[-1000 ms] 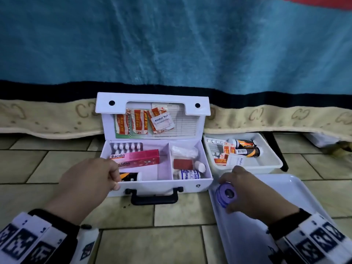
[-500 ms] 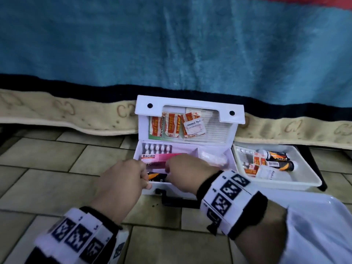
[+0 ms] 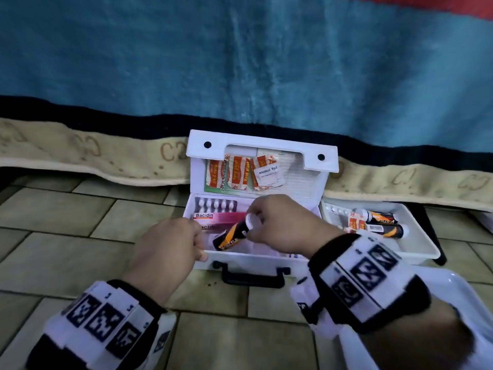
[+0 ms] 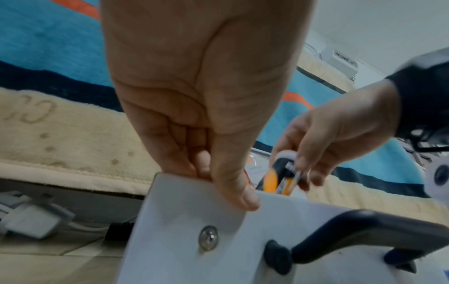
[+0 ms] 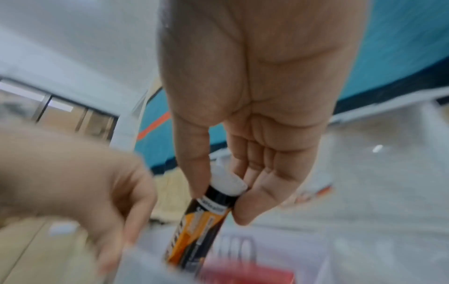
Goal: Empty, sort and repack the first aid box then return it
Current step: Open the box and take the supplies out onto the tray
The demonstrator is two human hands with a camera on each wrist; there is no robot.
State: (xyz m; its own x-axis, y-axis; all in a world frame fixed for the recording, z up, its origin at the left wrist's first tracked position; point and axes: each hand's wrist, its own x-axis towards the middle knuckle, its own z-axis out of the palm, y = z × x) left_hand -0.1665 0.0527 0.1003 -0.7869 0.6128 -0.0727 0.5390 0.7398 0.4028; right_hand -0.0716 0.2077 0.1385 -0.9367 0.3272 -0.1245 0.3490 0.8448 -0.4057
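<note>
The right hand (image 3: 282,225) had its thumb and fingertips pinched round the neck of a black-and-orange cylindrical tube with a white cap (image 3: 234,232), cap uppermost and the base tilted down into the left compartment of the open white plastic first aid box (image 3: 256,259); the tube was out over the box, half lifted, its lower end not yet above the front wall. The left hand (image 3: 170,252) was clamped on the box's front-left rim, thumb outside on the front face and fingers tucked over the edge; a sound brace, I judged, since a light case on tiled floor (image 3: 66,236) would slide under any tug.

This looked like the emptying stage; the thing to do well was to draw the tube up along its own tilt until the base cleared the rim, not drag it sideways against the pink Bacidin carton (image 3: 213,218) lying just behind it. A grip so near the cap risked the cap popping or the tube swinging; a hold lower on the barrel would steady it. Two matching tubes lay in the white rectangular tray (image 3: 416,259) just right of the box; that seemed the natural place for this one, laid flat beside them so it would not roll.
</note>
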